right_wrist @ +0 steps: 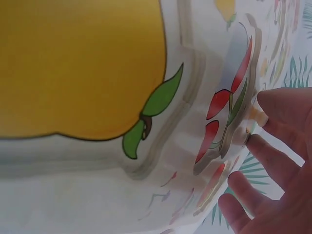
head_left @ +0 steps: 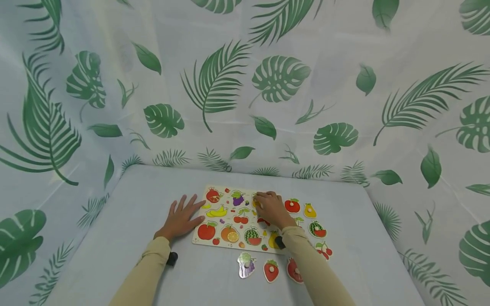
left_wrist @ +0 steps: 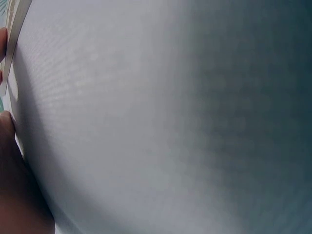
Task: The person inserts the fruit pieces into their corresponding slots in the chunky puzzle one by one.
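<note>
Right hand [head_left: 273, 209]: thumb and forefinger pinched a small, pale-orange knob [right_wrist: 258, 116] at about one o'clock on a flat, cream-coloured fruit puzzle board [head_left: 206, 244].
Other fingers were loosely spread; the piece beneath was mostly hidden, its fruit not to be told. Judged light, thin and stiff, with a smooth, perhaps slippery face, it was best taken by the knob, not the rim. Left hand [head_left: 181, 219], fingers spread and holding nothing, touched the board's edge at nine o'clock. Loose knobbed pieces lay outside the board: yellow pear [head_left: 311, 211] at three o'clock, red strawberry [head_left: 271, 275] at five, shiny purple grapes [head_left: 246, 272] at six.
</note>
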Demonstrator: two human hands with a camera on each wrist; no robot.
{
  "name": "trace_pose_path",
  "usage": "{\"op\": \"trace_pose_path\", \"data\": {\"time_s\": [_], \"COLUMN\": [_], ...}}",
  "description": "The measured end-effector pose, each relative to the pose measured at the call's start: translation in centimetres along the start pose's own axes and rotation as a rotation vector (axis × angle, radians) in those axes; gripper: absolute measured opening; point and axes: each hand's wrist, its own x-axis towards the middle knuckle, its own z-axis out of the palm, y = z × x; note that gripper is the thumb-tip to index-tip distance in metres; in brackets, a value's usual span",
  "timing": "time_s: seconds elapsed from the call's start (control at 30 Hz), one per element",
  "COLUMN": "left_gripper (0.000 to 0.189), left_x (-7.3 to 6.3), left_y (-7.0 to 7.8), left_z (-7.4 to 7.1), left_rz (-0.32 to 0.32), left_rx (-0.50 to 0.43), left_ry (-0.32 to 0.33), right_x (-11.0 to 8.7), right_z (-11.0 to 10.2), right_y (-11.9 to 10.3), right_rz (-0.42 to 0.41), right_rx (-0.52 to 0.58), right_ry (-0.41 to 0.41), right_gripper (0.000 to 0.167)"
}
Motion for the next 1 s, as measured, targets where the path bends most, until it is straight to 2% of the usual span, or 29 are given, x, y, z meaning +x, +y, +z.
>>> {"op": "trace_pose_path", "data": {"time_s": [0.2,0.43,0.67,0.83,1.0], "left_gripper": [0.072,0.073,0.074,0.074,0.072], "left_x": [-0.1,0.2,0.7,0.6,0.2], "left_y": [-0.4,-0.5,-0.4,-0.8,-0.2], "left_z": [0.7,0.4,-0.1,0.0,-0.2], "left_rz": [0.016,0.016,0.012,0.015,0.017], "left_rx": [-0.006,-0.007,0.000,0.027,-0.003], "left_ry": [0.008,0.008,-0.003,0.008,0.001], "right_x": [-1.1,-3.5,-7.3,-10.1,-12.5], "right_z": [-0.5,-1.7,-2.6,-2.1,-1.4], "right_y": [0.2,0.1,-1.2,-2.7,-4.0], "right_rz": [0.006,-0.031,-0.027,-0.079,-0.057], "right_rx": [0.053,0.055,0.114,0.171,0.177], "right_ry": [0.007,0.091,0.181,0.256,0.237], "right_gripper": [0.046,0.054,0.053,0.046,0.043]}}
